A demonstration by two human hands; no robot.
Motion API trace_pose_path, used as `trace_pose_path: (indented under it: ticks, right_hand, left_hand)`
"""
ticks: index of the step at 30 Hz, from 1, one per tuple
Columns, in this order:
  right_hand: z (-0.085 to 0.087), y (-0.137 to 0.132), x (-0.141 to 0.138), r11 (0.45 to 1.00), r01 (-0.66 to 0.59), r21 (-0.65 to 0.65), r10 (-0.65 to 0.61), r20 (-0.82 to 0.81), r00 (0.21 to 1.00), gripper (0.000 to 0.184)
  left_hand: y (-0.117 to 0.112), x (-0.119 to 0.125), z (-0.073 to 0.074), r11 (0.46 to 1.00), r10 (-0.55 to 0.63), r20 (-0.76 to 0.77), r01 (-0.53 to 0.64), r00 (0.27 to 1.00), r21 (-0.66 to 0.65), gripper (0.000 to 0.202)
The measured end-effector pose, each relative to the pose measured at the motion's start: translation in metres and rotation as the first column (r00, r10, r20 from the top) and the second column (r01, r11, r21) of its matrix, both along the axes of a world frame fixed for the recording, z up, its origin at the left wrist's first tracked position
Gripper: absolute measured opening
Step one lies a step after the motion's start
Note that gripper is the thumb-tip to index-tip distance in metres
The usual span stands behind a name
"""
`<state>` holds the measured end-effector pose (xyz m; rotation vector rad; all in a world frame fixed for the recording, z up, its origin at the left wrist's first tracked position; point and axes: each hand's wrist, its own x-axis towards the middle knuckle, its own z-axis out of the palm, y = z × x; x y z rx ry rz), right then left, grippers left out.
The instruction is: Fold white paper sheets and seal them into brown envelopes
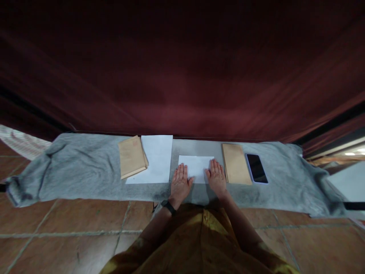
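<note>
A white sheet of paper point(197, 167), about half the size of the sheet to its left, lies flat in front of me on the grey cloth. On its left edge rests my left hand point(181, 184), palm down with the fingers stretched out. My right hand point(216, 177) lies flat on the right edge in the same way. Neither hand grips anything. Close beside my right hand is a stack of brown envelopes point(237, 163). Left of my left hand lies a larger white sheet point(157, 158), partly covered by another stack of brown envelopes point(131, 156).
Grey cloth point(85, 163) covers the long narrow surface and hangs over its ends. A phone point(257, 168) with a purple edge lies right of the envelopes. A dark red upright panel point(182, 95) stands right behind. Tiled floor point(85, 228) shows below.
</note>
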<state>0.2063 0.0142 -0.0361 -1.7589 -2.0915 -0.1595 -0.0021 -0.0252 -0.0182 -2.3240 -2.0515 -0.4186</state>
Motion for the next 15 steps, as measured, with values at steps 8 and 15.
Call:
trace_pose_path:
  ticks: [8, 15]
  right_hand:
    - [0.004, -0.031, -0.016, 1.000, 0.027, 0.004, -0.027, -0.035, 0.999, 0.060]
    - [0.005, -0.056, -0.041, 0.983, -0.175, -0.049, 0.174, -0.025, 0.984, 0.054]
  left_hand:
    - [-0.004, -0.003, -0.001, 0.999, 0.011, 0.029, -0.012, 1.000, 0.031, 0.069]
    - [-0.003, -0.001, 0.000, 0.999, 0.010, 0.034, -0.012, 0.999, 0.051, 0.068]
